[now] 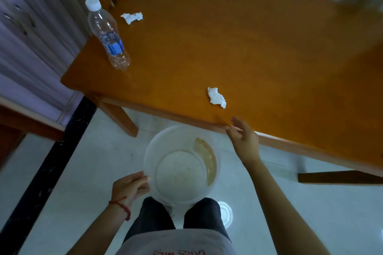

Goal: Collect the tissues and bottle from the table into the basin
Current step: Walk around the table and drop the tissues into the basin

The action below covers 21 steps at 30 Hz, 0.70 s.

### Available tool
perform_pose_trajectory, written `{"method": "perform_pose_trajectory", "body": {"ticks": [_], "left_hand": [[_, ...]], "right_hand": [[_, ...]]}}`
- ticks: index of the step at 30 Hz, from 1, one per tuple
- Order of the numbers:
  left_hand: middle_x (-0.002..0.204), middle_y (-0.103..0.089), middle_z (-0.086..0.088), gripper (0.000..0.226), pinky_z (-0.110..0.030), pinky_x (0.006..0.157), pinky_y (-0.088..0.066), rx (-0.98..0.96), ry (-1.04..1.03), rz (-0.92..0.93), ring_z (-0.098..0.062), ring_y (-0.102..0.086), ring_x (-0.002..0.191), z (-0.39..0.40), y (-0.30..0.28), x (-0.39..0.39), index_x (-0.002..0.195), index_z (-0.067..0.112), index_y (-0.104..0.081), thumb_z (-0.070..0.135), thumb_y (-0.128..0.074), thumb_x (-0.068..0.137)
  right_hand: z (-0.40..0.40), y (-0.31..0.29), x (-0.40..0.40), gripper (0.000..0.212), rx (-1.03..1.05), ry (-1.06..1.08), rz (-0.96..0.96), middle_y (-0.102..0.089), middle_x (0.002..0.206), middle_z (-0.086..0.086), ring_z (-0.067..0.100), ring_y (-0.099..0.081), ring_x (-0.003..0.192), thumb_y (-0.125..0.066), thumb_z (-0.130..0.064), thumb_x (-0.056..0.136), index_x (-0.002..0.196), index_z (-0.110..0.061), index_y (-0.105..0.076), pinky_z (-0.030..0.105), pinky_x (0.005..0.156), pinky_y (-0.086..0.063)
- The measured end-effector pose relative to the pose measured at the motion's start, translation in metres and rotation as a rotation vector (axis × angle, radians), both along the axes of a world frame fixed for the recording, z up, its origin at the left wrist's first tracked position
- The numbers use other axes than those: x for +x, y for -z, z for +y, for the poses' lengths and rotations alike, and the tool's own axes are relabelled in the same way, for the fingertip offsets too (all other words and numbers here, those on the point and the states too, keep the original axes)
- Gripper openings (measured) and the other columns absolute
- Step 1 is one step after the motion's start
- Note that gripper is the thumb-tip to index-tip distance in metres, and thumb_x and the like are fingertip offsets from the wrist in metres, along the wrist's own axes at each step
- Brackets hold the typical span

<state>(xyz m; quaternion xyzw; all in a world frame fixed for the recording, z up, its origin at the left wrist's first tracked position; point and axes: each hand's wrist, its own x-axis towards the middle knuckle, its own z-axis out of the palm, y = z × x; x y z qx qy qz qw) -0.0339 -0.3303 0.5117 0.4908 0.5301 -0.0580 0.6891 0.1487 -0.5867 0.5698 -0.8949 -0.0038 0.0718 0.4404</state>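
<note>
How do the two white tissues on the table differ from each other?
The near tissue lies close to the table's front edge, just beyond the right hand; the far tissue sits farther back, beside the upright bottle. The near tissue looks bunched into a thicker lump, while the far tissue looks flatter and more spread. Both are white, crumpled and not yet in the basin, whose rim the left hand holds.

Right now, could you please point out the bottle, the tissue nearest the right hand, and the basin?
bottle (113, 46): head view, on its blue label.
near tissue (216, 97): head view, middle of the crumpled wad.
basin (149, 149): head view, on its left inner wall.
</note>
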Motion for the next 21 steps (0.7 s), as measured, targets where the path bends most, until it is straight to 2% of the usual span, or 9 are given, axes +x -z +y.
{"method": "perform_pose_trajectory", "body": {"ticks": [3, 6, 12, 17, 21], "left_hand": [[0.073, -0.071, -0.014, 0.013, -0.026, 0.054, -0.059, -0.003, -0.074, 0.001, -0.026, -0.066, 0.071, -0.006, 0.003, 0.003, 0.082, 0.005, -0.071, -0.003, -0.071, 0.072], [0.082, -0.069, -0.019, 0.017, -0.025, 0.055, -0.059, -0.009, -0.109, -0.01, -0.029, -0.065, 0.076, -0.01, 0.004, 0.005, 0.09, 0.0, -0.069, -0.002, -0.07, 0.073], [0.085, -0.069, -0.015, 0.015, -0.023, 0.055, -0.059, -0.016, -0.147, -0.032, -0.028, -0.065, 0.079, -0.018, 0.002, 0.006, 0.088, 0.006, -0.069, -0.002, -0.068, 0.075], [0.085, -0.07, -0.013, 0.014, -0.022, 0.055, -0.059, -0.014, -0.16, -0.029, -0.027, -0.066, 0.079, -0.02, 0.002, 0.007, 0.087, 0.007, -0.07, -0.002, -0.068, 0.076], [0.085, -0.071, -0.013, 0.014, -0.024, 0.055, -0.059, -0.013, -0.146, -0.02, -0.028, -0.066, 0.079, -0.018, 0.004, 0.006, 0.086, 0.007, -0.071, -0.002, -0.068, 0.076]], "right_hand": [[0.002, 0.004, 0.037, 0.044, -0.026, -0.042, -0.025, -0.06, 0.127, 0.006, 0.021, -0.056, 0.113, -0.062, -0.03, 0.086, 0.126, -0.014, -0.053, 0.03, 0.087, -0.045], [0.009, 0.008, 0.07, 0.044, -0.077, -0.089, -0.03, -0.058, 0.13, 0.009, 0.025, -0.054, 0.118, -0.061, -0.027, 0.087, 0.127, -0.012, -0.052, 0.037, 0.095, -0.046], [0.03, 0.016, 0.108, 0.048, -0.216, -0.282, -0.069, -0.049, 0.14, 0.008, 0.028, -0.046, 0.127, -0.056, -0.029, 0.089, 0.134, -0.018, -0.044, 0.044, 0.102, -0.04], [0.043, 0.026, 0.121, 0.048, -0.386, -0.467, -0.1, -0.039, 0.148, 0.002, 0.028, -0.037, 0.133, -0.053, -0.025, 0.091, 0.138, -0.025, -0.039, 0.043, 0.104, -0.038], [0.045, 0.032, 0.114, 0.038, -0.406, -0.531, -0.176, -0.055, 0.132, 0.013, 0.035, -0.044, 0.12, -0.048, -0.012, 0.092, 0.129, -0.016, -0.05, 0.043, 0.093, -0.042]]}}
